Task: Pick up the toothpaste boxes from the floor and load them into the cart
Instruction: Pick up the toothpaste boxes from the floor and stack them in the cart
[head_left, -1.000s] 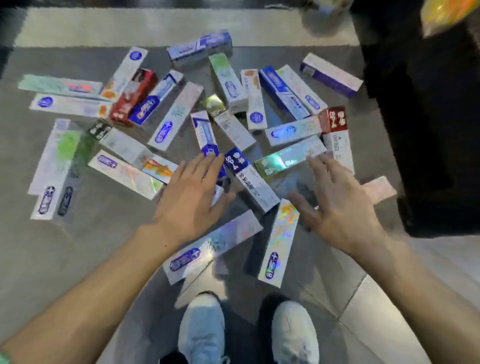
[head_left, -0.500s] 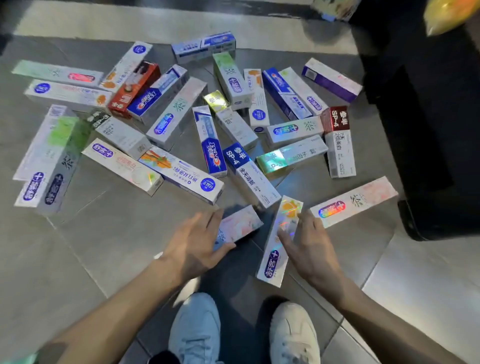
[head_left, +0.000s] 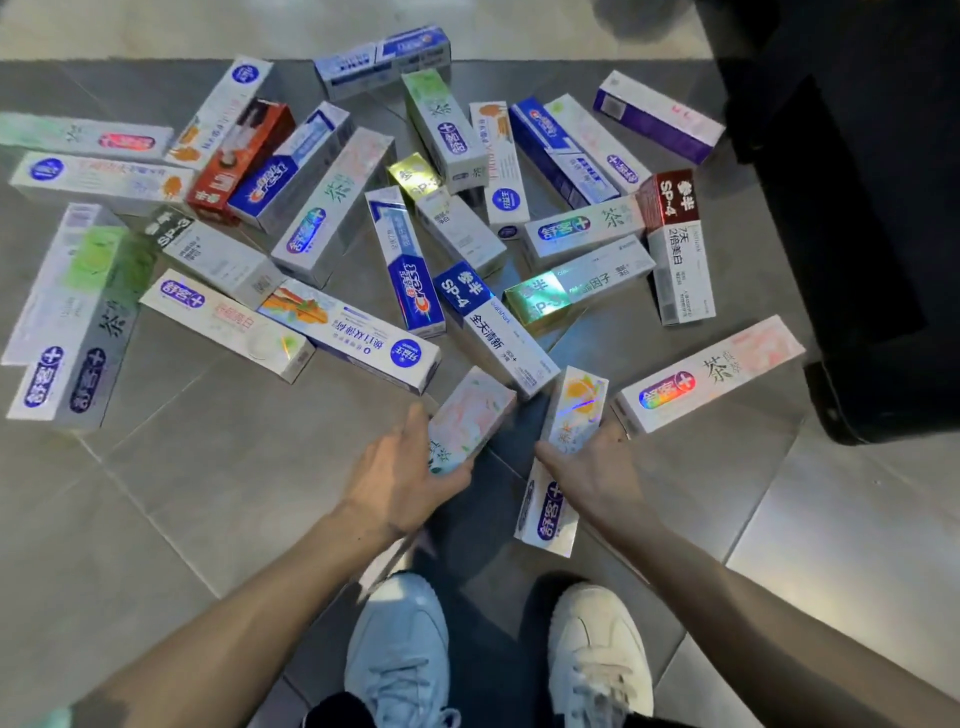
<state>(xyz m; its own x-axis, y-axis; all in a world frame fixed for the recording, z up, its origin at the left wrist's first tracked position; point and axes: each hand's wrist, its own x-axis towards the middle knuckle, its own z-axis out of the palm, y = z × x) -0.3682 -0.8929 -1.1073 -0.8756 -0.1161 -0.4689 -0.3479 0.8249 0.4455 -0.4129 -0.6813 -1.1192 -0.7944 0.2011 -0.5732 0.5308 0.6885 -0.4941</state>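
The step in hand looks like the pick-up itself, at the near edge of the scatter of toothpaste boxes on the tiled floor (head_left: 171, 493). The left hand (head_left: 402, 475) has its grip curled round the lower end of a pink-patterned box (head_left: 470, 418), thumb on the near side and fingertips hidden beneath; the box slants up toward 1 o'clock and seems partly lifted, though whether its far end has left the floor cannot be told. The right hand (head_left: 600, 475) lies over the middle of an orange-topped box (head_left: 563, 452), thumb on its left edge and the fingers wrapping the right side, so it appears to be pinching that box across its width; the box's blue-logo end sticks out toward 6 o'clock just above the white shoes (head_left: 498, 644). The rest of the boxes fan out from 9 o'clock round to 2 o'clock, many overlapping, with a white box with a rainbow logo (head_left: 711, 374) just beside the right hand at 2 o'clock. A dark bulky shape (head_left: 852, 234) fills the 2 to 3 o'clock side; it may be the cart, but its opening is not visible. Nearly the whole pile is on the floor, so the task seems barely begun. The next move likely calls for firming both grips, raising the two boxes clear of their neighbours without dragging them, and swinging right toward the cart.
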